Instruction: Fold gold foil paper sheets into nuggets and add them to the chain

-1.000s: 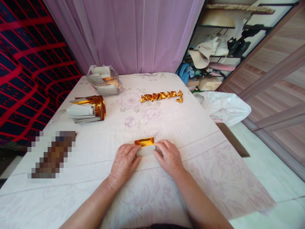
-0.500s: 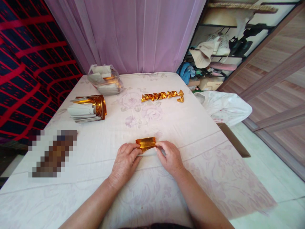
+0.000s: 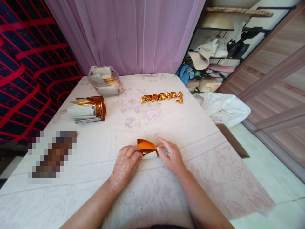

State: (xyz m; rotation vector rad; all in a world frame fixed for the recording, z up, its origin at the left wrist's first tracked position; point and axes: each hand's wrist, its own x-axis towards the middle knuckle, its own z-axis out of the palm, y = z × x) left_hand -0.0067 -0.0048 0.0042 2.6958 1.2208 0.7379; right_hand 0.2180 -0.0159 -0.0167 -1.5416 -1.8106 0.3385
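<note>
A sheet of gold foil paper [image 3: 145, 145] with a pale back stands partly folded near the front middle of the table. My left hand [image 3: 127, 160] pinches its left end, thumb hidden behind the fingers. At its right end, my right hand [image 3: 170, 156] grips the corner between thumb and fingers, with the index finger lifted. Farther back lies a row of several folded gold foil pieces [image 3: 162, 96], with one piece [image 3: 179, 100] just in front of the row's right end.
A fanned stack of gold and white paper sheets [image 3: 88, 109] sits at the left of the table [image 3: 111, 133]. Behind it is a clear plastic bag [image 3: 105, 81] of similar sheets. A blurred-out object [image 3: 53, 156] lies near the left edge. A white bag [image 3: 224, 108] is beyond the right edge.
The foil paper has gone from a flat, trough-like strip to a raised flap with its pale underside showing in front. My right index finger has lifted; my left hand has barely moved.
</note>
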